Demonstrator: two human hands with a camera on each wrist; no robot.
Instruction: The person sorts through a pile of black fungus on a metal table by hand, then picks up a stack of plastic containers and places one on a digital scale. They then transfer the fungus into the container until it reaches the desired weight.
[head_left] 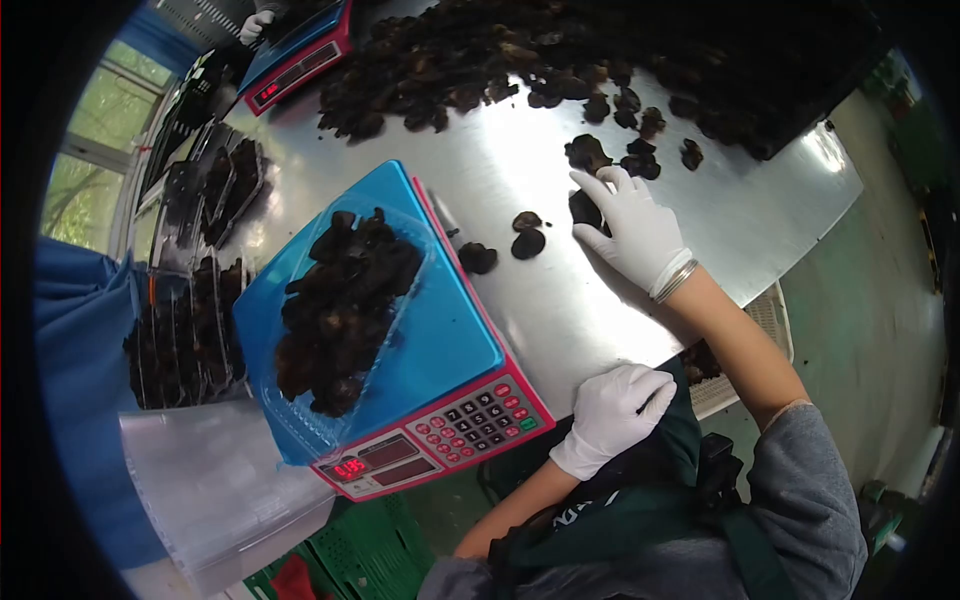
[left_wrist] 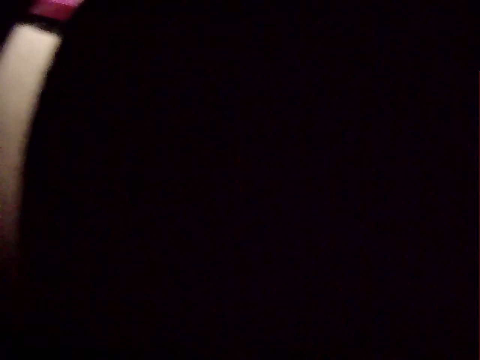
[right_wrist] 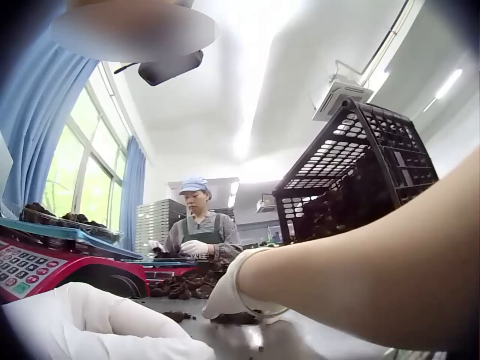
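My white-gloved right hand point(head_left: 635, 230) reaches over the metal table, with thumb and fingers around a dark wood ear mushroom point(head_left: 583, 209). More wood ears point(head_left: 588, 153) lie just past its fingertips. My left hand point(head_left: 617, 420), also gloved, rests at the table's near edge with loosely curled fingers; nothing shows in it. To its left is a blue and red scale point(head_left: 455, 320) with a lit red display. A clear plastic tray point(head_left: 400, 330) heaped with wood ears sits on it. The left wrist view is almost wholly dark.
A large heap of wood ears point(head_left: 470, 60) covers the far side. Filled clear trays point(head_left: 185, 340) stand at the left, near plastic sheets point(head_left: 220, 490). A black crate point(right_wrist: 360, 165) stands at the right. Across the table, a person point(right_wrist: 199, 229) works by another scale point(head_left: 295, 70).
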